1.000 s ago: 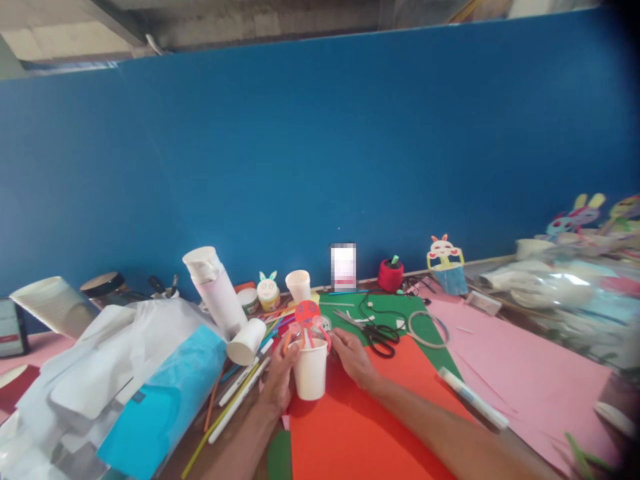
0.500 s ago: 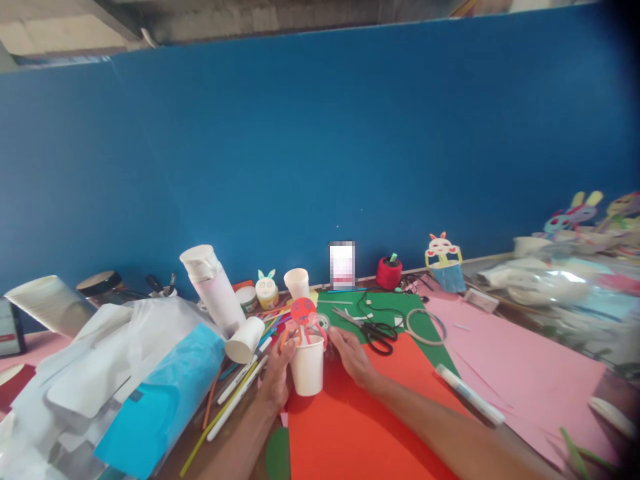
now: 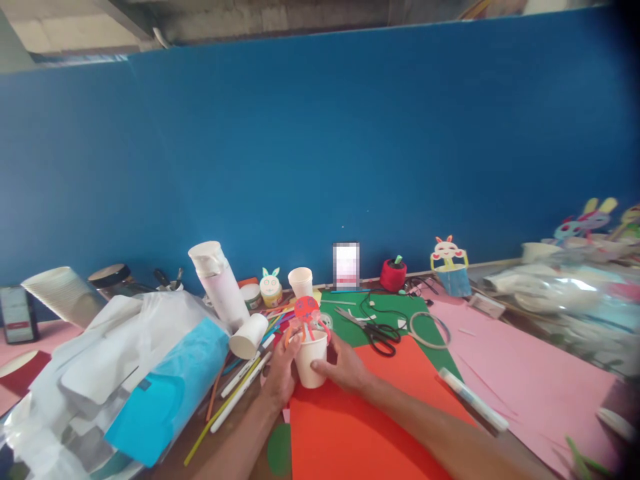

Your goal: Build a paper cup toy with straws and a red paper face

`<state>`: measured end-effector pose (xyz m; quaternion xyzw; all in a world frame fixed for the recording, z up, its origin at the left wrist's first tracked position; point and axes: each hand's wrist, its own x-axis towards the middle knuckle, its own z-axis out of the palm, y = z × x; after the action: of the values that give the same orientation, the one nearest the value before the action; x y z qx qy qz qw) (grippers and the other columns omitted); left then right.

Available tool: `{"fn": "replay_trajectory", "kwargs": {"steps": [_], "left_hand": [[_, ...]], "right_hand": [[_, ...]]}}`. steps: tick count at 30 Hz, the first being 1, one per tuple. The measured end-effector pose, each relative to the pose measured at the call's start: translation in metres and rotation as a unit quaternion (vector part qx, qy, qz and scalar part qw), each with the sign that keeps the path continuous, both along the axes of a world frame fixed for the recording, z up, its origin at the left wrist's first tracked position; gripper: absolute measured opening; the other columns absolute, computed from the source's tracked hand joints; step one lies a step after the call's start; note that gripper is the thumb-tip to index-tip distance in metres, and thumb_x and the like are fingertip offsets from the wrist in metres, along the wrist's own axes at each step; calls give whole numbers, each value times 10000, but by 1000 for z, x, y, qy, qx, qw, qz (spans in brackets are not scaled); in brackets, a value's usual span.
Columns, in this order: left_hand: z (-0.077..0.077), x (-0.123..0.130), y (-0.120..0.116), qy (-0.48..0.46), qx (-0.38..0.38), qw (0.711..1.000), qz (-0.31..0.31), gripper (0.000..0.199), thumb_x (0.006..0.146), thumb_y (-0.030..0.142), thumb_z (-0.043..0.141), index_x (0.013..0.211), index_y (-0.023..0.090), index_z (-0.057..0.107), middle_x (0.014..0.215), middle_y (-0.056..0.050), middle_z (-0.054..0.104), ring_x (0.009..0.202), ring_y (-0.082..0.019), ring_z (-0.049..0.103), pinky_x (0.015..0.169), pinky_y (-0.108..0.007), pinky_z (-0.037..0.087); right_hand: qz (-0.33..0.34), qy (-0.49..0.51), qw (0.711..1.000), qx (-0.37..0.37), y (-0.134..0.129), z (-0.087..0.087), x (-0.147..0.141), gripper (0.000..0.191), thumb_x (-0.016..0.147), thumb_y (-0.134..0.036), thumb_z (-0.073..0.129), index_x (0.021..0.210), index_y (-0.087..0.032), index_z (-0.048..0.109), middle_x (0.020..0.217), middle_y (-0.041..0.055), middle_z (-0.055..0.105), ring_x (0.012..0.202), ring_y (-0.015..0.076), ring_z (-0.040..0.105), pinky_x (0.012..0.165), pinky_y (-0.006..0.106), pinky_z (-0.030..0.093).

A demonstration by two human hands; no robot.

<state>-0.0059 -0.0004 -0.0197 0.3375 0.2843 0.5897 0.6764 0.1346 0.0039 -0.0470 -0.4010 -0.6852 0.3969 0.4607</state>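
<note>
A white paper cup (image 3: 311,367) is gripped between both hands over the red paper sheet (image 3: 370,420). My left hand (image 3: 283,370) wraps its left side, with the thumb near the rim. On the right side, my right hand (image 3: 345,365) holds the cup with its thumb across the front; its other fingers are hidden behind. A round red paper face (image 3: 305,307) rises above the cup's mouth, with pinkish-orange curled strips around the rim. Just behind the cup lies a roll of clear tape (image 3: 325,321), partly covered.
Black-handled scissors (image 3: 380,337) and a grey ring (image 3: 430,331) lie on green paper. White markers (image 3: 243,390) and coloured sticks lie left, beside a tipped paper cup (image 3: 249,336). A blue plastic packet (image 3: 170,393) is farther left. A glue stick (image 3: 473,399) rests on pink paper at right.
My right hand has closed in on the cup, its thumb now across the front. The cup has shifted slightly up and right in view. The camera has turned a little left.
</note>
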Motion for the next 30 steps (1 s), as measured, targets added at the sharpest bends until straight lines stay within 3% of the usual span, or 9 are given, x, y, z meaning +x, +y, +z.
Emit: {"fn": "replay_trajectory", "kwargs": {"steps": [10,20,30], "left_hand": [[-3,0,-4,-1,-8,999,-54,459,768,296,566,1201,171,479,974,-110,654,882,-249,614,828,-385,442],[-5,0,-2,-4,-1,999,-45,385,768,287,567,1129,156,541,983,-109,651,864,-238,619,796,-359,464],[-3,-2,3,-1,-10,999,-39,439,743,313,600,1148,157,534,995,-110,646,883,-245,610,831,-370,441]], "right_hand": [[24,56,998,-11,-1,6,0,492,712,-341,603,1154,-180,462,1117,70,581,989,229,550,842,344,439],[41,71,997,-16,1,1,-1,506,711,-370,600,1158,-181,460,1106,74,585,968,232,558,836,361,449],[34,77,996,-12,2,-2,-2,521,704,-389,599,1163,-187,461,1109,73,585,986,236,549,837,362,442]]}}
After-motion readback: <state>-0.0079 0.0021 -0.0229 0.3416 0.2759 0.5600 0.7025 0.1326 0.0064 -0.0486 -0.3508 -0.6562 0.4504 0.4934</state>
